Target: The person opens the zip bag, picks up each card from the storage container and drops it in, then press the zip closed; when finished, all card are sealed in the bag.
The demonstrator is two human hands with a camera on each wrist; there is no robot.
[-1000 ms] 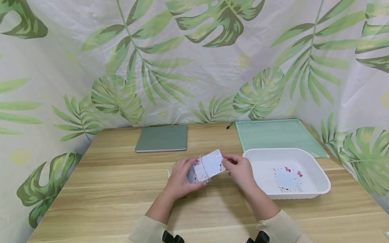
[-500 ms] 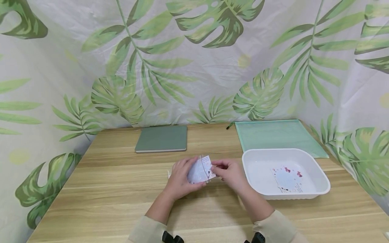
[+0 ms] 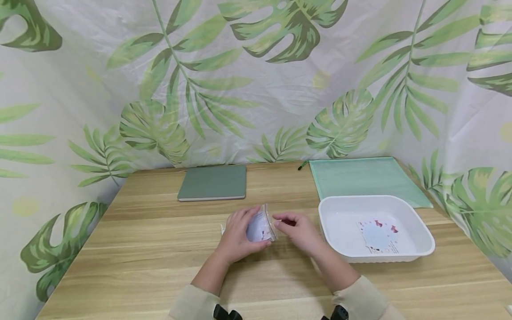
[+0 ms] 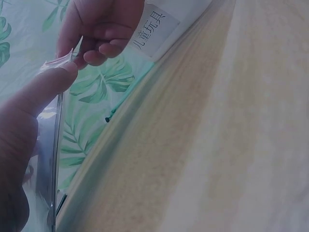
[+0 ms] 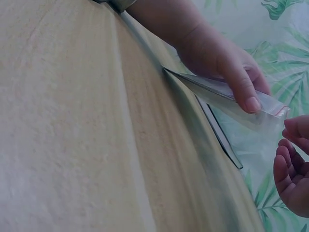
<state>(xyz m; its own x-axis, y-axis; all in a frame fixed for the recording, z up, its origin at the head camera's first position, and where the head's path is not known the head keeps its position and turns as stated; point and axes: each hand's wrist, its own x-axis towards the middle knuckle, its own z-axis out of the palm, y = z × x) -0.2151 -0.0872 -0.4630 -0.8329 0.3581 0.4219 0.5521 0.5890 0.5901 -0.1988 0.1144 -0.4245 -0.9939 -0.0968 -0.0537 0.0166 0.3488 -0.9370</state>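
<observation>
In the head view my left hand holds a clear zip bag above the table, thumb below and fingers over its far side. A pale blue card with a reddish pattern lies inside the bag. At the bag's mouth is my right hand, thumb and forefinger together on the edge. Both wrist views show those fingertips meeting the red-lined rim of the zip bag. Another printed card lies in the white tray to the right.
A green notebook lies at the back left of the wooden table. Behind the tray, a mint green pouch lies flat with a dark pull at its left corner. A leaf-patterned curtain hangs behind the table.
The card has slid left, fully into the zip bag. My right hand has moved left with it and now sits at the bag's mouth. The left hand has stayed in place.
</observation>
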